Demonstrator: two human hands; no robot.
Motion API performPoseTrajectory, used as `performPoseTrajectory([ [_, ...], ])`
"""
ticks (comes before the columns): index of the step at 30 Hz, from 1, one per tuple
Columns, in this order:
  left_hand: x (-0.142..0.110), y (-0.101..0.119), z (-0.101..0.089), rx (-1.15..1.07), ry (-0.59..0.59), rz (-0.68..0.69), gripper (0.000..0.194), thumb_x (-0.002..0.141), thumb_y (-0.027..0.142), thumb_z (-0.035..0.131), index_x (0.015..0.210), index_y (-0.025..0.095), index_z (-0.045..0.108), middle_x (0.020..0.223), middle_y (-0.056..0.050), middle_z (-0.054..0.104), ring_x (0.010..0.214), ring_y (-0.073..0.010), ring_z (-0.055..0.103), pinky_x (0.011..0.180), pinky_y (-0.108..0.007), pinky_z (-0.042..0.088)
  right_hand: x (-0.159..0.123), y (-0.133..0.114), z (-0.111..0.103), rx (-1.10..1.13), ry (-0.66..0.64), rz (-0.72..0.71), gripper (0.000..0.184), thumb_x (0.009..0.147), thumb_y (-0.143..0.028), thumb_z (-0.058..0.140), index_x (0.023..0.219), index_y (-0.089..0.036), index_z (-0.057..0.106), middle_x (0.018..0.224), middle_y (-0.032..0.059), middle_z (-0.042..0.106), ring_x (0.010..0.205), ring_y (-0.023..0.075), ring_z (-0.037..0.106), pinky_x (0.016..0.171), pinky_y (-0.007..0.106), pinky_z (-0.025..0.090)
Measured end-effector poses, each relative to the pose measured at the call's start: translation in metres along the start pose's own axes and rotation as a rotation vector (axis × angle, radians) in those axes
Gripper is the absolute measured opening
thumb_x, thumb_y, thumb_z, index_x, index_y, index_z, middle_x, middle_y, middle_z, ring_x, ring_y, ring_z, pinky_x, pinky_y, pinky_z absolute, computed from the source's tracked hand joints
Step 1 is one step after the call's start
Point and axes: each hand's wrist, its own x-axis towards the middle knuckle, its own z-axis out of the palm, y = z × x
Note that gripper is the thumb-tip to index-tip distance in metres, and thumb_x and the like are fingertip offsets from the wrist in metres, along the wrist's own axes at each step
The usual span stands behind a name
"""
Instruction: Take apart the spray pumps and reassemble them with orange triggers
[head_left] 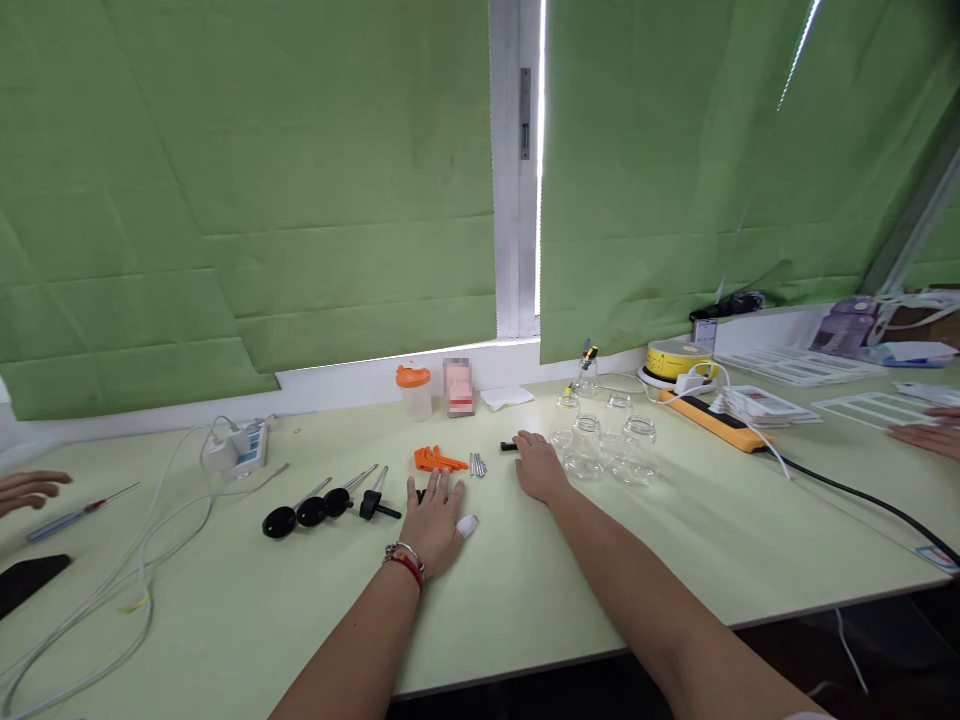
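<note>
My left hand (433, 522) lies flat on the table with its fingers spread. The thumb has a white wrap, and a black piece under the fingers is mostly hidden. Just beyond the fingertips are orange plastic parts (436, 460) and several small metal pins (478, 465). To the left of this hand sit a black part with a metal rod (372, 504) and several round black knobs with rods (312, 512). My right hand (537, 466) rests palm down, fingers outstretched, beside a small black piece (509, 446); whether it touches it I cannot tell. Several clear jars (585, 455) stand to its right.
An orange-lidded cup (416, 395), a small box (459, 388) and a white tissue (507, 397) line the wall. An orange power strip (712, 420) lies right, a white one (251, 448) left, with trailing cables. Other people's hands (30, 490) show at both edges, near a screwdriver (82, 512).
</note>
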Motion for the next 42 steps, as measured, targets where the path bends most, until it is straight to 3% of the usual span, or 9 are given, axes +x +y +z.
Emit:
performPoseTrajectory([
  [5, 0.003, -0.011, 0.003, -0.025, -0.002, -0.049, 0.066, 0.085, 0.058, 0.03, 0.139, 0.02, 0.03, 0.15, -0.015, 0.019, 0.138, -0.0331, 0.01, 0.105, -0.061, -0.001, 0.008, 0.008, 0.005, -0.068, -0.167, -0.063, 0.051, 0.088, -0.022, 0.033, 0.138, -0.013, 0.034, 0.148, 0.0093, 0.025, 0.135, 0.0253, 0.02, 0.106, 0.04, 0.018],
  [10, 0.004, -0.014, 0.004, -0.076, -0.038, -0.063, 0.055, 0.087, 0.052, 0.03, 0.133, 0.023, 0.038, 0.143, -0.013, 0.034, 0.133, -0.0304, 0.026, 0.105, -0.055, 0.015, 0.008, 0.008, 0.005, -0.065, -0.183, -0.085, 0.048, 0.09, -0.025, 0.032, 0.137, -0.016, 0.036, 0.143, 0.0096, 0.035, 0.132, 0.0229, 0.028, 0.106, 0.039, 0.02],
  [17, 0.006, -0.015, 0.002, -0.072, 0.038, -0.023, 0.038, 0.088, 0.038, 0.034, 0.12, 0.021, 0.049, 0.124, -0.012, 0.049, 0.116, -0.0268, 0.042, 0.096, -0.042, 0.032, -0.008, 0.001, -0.002, -0.066, -0.154, -0.114, 0.046, 0.089, -0.023, 0.031, 0.134, -0.015, 0.041, 0.139, 0.0105, 0.041, 0.128, 0.0234, 0.035, 0.102, 0.039, 0.026],
  [30, 0.007, -0.017, 0.002, -0.086, 0.048, -0.017, 0.032, 0.088, 0.034, 0.037, 0.112, 0.02, 0.052, 0.118, -0.011, 0.051, 0.113, -0.0253, 0.044, 0.094, -0.038, 0.033, -0.045, -0.007, -0.016, -0.028, -0.139, -0.193, 0.047, 0.088, -0.022, 0.034, 0.134, -0.017, 0.041, 0.138, 0.0106, 0.042, 0.126, 0.0237, 0.037, 0.1, 0.04, 0.029],
  [39, 0.006, -0.014, -0.002, -0.075, 0.049, -0.032, 0.034, 0.087, 0.034, 0.036, 0.114, 0.02, 0.051, 0.12, -0.011, 0.052, 0.114, -0.0249, 0.044, 0.095, -0.039, 0.033, -0.047, -0.015, -0.02, 0.146, -0.108, -0.289, 0.041, 0.084, -0.013, 0.038, 0.12, -0.021, 0.058, 0.116, 0.0057, 0.063, 0.109, 0.0201, 0.054, 0.094, 0.036, 0.038],
  [42, 0.006, -0.013, -0.002, -0.065, 0.059, -0.05, 0.036, 0.087, 0.034, 0.038, 0.117, 0.018, 0.049, 0.126, -0.013, 0.05, 0.118, -0.0268, 0.042, 0.1, -0.044, 0.027, -0.048, -0.016, -0.019, 0.185, -0.116, -0.314, 0.039, 0.083, -0.011, 0.04, 0.113, -0.021, 0.063, 0.108, 0.0059, 0.067, 0.102, 0.02, 0.057, 0.09, 0.035, 0.042],
])
